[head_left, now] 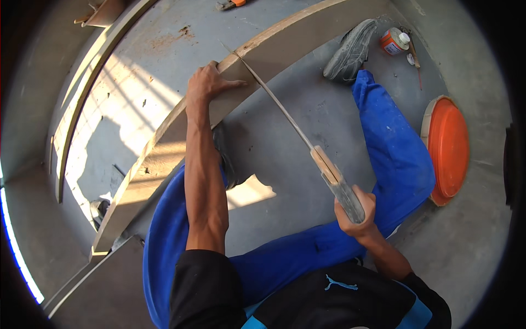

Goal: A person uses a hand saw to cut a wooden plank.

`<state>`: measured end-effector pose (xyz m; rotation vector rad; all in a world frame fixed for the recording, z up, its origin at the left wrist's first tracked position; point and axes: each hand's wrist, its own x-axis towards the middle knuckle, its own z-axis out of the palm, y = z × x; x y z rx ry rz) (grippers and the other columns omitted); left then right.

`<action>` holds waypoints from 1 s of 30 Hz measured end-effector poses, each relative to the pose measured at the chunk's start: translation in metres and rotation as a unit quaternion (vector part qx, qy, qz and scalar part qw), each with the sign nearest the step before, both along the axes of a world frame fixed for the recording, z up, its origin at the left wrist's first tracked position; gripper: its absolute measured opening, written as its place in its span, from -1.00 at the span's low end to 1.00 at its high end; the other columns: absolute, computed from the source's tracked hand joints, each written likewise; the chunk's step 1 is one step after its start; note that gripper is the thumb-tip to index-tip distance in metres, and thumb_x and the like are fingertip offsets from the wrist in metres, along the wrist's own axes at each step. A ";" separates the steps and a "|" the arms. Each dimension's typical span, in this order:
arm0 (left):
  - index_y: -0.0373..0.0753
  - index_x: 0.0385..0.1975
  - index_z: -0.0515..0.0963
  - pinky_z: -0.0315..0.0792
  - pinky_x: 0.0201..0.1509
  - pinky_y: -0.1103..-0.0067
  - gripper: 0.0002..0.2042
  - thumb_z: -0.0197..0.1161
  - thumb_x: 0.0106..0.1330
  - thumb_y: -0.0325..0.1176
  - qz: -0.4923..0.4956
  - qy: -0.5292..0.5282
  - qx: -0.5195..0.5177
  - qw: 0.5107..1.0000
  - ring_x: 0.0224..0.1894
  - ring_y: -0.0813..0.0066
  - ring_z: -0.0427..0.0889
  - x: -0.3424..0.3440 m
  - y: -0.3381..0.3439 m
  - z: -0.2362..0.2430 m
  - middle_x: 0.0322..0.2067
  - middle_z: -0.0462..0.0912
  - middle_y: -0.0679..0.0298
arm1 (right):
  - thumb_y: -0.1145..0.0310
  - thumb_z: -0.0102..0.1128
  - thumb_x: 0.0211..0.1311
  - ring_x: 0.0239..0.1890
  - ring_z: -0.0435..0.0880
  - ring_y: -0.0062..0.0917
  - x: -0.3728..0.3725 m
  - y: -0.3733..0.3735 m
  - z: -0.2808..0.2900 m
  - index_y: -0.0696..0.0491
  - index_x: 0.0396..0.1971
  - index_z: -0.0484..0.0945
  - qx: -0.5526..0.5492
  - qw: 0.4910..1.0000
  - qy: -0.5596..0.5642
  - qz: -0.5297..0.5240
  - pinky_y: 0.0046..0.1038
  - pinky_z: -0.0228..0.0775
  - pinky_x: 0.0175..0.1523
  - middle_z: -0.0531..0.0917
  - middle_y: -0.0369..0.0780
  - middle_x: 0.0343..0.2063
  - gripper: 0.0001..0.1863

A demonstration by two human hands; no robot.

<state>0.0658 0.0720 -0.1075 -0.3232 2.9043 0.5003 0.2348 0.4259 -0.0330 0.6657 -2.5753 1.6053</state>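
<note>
A long pale wooden board [147,169] stands on edge diagonally across the floor, looking curved in the fisheye. My left hand [207,83] grips its top edge, fingers over the edge and thumb along the face, just left of the handsaw blade [269,93]. The saw's teeth meet the board's top edge near the tip. My right hand [355,213] is closed round the saw's worn wood-and-grey handle [329,171]. My legs in blue trousers [392,142] lie bent on this side of the board, a grey shoe [349,50] near its far part.
An orange round lid-like object [447,151] leans at the right. An orange-labelled can [392,43] and thin tools [415,57] lie at upper right. An orange-and-black tool [230,4] lies beyond the board. Another wooden strip [87,88] is at left. Grey walls [474,98] enclose the space.
</note>
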 end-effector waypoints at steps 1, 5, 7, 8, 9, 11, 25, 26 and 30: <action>-0.36 -0.26 0.55 0.49 -0.06 0.32 -0.15 0.45 -0.38 0.35 0.011 0.017 0.008 1.000 -0.16 0.06 0.64 -0.010 0.001 -0.002 -0.28 0.64 -0.09 | 0.59 0.12 -0.03 -0.65 0.60 -0.55 -0.034 -0.027 -0.014 0.28 -0.54 0.50 -0.013 0.999 -0.045 -0.002 -0.57 0.34 -0.55 0.56 -0.17 -0.71 -0.94; -0.40 -0.21 0.55 0.49 -0.03 0.34 -0.11 0.45 -0.38 0.34 0.009 -0.009 0.054 0.998 -0.15 0.11 0.65 -0.018 -0.001 -0.019 -0.29 0.65 -0.11 | 0.47 0.14 0.01 -0.72 0.20 -0.63 -0.129 -0.111 -0.058 0.13 -0.69 0.29 -0.037 0.998 -0.051 -0.027 -0.44 0.13 -0.61 0.32 -0.20 -0.81 -0.77; -0.41 -0.19 0.55 0.50 -0.03 0.35 -0.10 0.45 -0.38 0.34 0.008 -0.024 0.056 0.998 -0.16 0.12 0.65 -0.008 -0.005 -0.014 -0.29 0.65 -0.09 | 0.51 0.15 -0.01 -0.76 0.24 -0.63 -0.095 -0.094 -0.051 0.13 -0.70 0.28 -0.031 0.994 -0.098 -0.022 -0.45 0.13 -0.63 0.35 -0.21 -0.81 -0.77; -0.42 -0.18 0.55 0.50 -0.04 0.35 -0.10 0.45 -0.38 0.33 0.021 -0.019 0.052 0.998 -0.17 0.14 0.66 -0.007 -0.013 -0.007 -0.28 0.66 -0.08 | 0.56 0.15 -0.04 -0.79 0.33 -0.63 -0.065 -0.068 -0.041 0.13 -0.68 0.30 -0.048 0.994 -0.099 -0.016 -0.49 0.16 -0.64 0.37 -0.25 -0.82 -0.80; -0.42 -0.18 0.55 0.50 -0.04 0.35 -0.10 0.45 -0.38 0.33 0.030 -0.023 0.049 0.998 -0.17 0.14 0.66 0.001 -0.016 -0.007 -0.28 0.66 -0.08 | 0.60 0.13 -0.13 -0.68 0.59 -0.55 -0.032 -0.032 -0.027 0.22 -0.55 0.47 -0.004 0.994 -0.107 -0.008 -0.50 0.37 -0.57 0.59 -0.13 -0.69 -0.93; -0.41 -0.18 0.54 0.52 -0.08 0.36 -0.10 0.45 -0.38 0.33 0.006 0.016 -0.007 1.000 -0.22 0.13 0.67 -0.002 -0.024 0.005 -0.30 0.67 -0.04 | 0.65 0.09 -0.15 -0.52 0.72 -0.42 0.011 0.007 -0.004 0.35 -0.43 0.52 -0.026 1.000 0.003 -0.003 -0.59 0.48 -0.47 0.67 0.00 -0.49 -0.81; -0.38 -0.21 0.54 0.53 -0.14 0.34 -0.16 0.45 -0.34 0.31 0.019 0.014 -0.013 1.000 -0.25 0.13 0.68 0.001 -0.009 0.020 -0.34 0.67 -0.03 | 0.68 0.06 -0.14 -0.50 0.72 -0.40 0.005 0.007 0.008 0.37 -0.27 0.53 -0.016 1.000 -0.017 0.004 -0.57 0.53 -0.38 0.69 -0.01 -0.43 -0.68; -0.37 -0.23 0.54 0.50 -0.08 0.33 -0.18 0.45 -0.33 0.30 0.011 0.013 -0.012 1.000 -0.18 0.11 0.65 -0.008 0.006 0.017 -0.30 0.66 -0.05 | 0.68 0.06 -0.14 -0.50 0.72 -0.40 -0.003 0.008 0.009 0.37 -0.27 0.53 -0.013 1.000 -0.013 -0.004 -0.57 0.53 -0.38 0.69 -0.01 -0.43 -0.68; -0.39 -0.17 0.55 0.55 -0.16 0.37 -0.19 0.50 -0.33 0.20 -0.014 0.095 -0.040 0.995 -0.29 0.14 0.70 -0.006 0.010 -0.018 -0.33 0.68 -0.04 | 0.44 0.19 -0.04 -0.75 0.49 -0.51 -0.117 -0.080 -0.052 0.18 -0.59 0.37 -0.043 0.991 -0.124 0.015 -0.40 0.27 -0.61 0.48 -0.09 -0.77 -0.82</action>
